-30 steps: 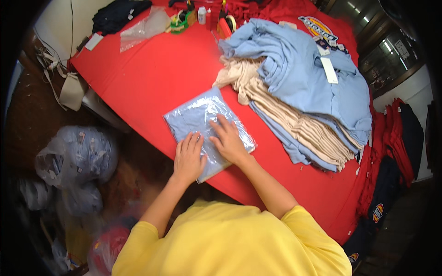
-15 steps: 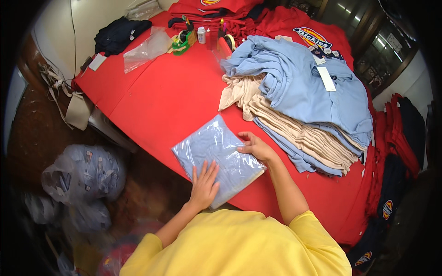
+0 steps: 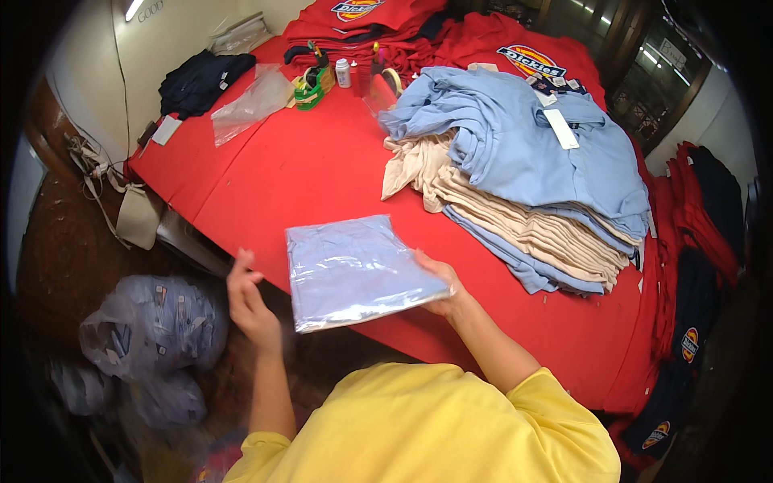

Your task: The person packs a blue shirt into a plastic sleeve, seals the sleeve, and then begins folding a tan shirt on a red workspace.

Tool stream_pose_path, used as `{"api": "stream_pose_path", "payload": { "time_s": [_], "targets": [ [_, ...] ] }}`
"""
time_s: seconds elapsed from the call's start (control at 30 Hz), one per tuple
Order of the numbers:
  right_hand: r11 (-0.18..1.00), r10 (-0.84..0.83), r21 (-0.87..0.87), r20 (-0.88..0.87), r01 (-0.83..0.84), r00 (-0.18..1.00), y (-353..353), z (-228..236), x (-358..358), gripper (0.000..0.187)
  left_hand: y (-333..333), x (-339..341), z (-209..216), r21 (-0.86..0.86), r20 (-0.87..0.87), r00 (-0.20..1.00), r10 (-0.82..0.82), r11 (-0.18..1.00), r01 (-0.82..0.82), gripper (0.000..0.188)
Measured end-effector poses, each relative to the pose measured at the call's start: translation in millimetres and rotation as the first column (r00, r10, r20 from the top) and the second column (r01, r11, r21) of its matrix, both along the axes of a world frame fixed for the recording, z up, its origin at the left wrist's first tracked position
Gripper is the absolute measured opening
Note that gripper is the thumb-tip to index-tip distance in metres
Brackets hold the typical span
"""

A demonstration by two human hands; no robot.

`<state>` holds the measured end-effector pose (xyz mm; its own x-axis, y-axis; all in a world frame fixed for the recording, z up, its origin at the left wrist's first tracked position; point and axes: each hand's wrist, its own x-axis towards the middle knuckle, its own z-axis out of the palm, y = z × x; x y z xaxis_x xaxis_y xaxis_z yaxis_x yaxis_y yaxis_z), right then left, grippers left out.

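A folded light blue shirt in a clear plastic bag [image 3: 354, 274] is tilted at the near edge of the red-covered table. My right hand [image 3: 436, 283] grips its right side, thumb on top and the other fingers hidden beneath. Off the bag's left side, my left hand [image 3: 253, 306] is raised, a little blurred, its fingers stretched out and holding nothing. To the right lies a tall pile of garments: a loose light blue shirt [image 3: 555, 161] with a white tag [image 3: 561, 129] on top, folded beige garments [image 3: 523, 221] below.
The red table [image 3: 266, 185] bears a green tape dispenser [image 3: 310, 92], a white bottle [image 3: 343, 73], a clear plastic sheet [image 3: 250, 105] and a dark folded garment [image 3: 201, 84]. Red garments [image 3: 362, 36] are stacked at the back. Filled plastic bags [image 3: 161, 326] stand on the floor at left.
My left hand has come off the bagged shirt and moved left. The bagged shirt has turned and lifted in my right hand, which has slid to its near right corner.
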<state>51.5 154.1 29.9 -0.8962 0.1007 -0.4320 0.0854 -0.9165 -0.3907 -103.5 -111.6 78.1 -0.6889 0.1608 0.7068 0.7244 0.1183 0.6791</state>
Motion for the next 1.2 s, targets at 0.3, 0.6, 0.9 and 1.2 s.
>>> {"api": "stream_pose_path", "payload": {
  "time_s": [0.3,0.6,0.9,1.2],
  "targets": [
    [0.962,-0.217,0.166,-0.009,0.216,0.976,10,-11,33,0.061,7,-20,-15,-0.704,0.266,0.814,-0.516,0.474,0.529,0.056],
    [0.932,-0.001,0.293,-0.587,0.214,0.809,38,87,111,0.062,76,-4,5,0.247,0.477,0.355,-0.804,0.51,0.824,0.031],
    [0.898,-0.214,0.43,0.249,0.09,0.945,60,-15,85,0.029,263,-121,-110,-0.803,-0.084,0.968,-0.237,0.592,0.075,0.051],
    [0.913,-0.313,0.357,0.307,0.196,0.899,61,-25,77,0.016,383,-231,-84,-0.945,-0.063,0.941,-0.333,0.323,0.051,0.063]
  ]
}}
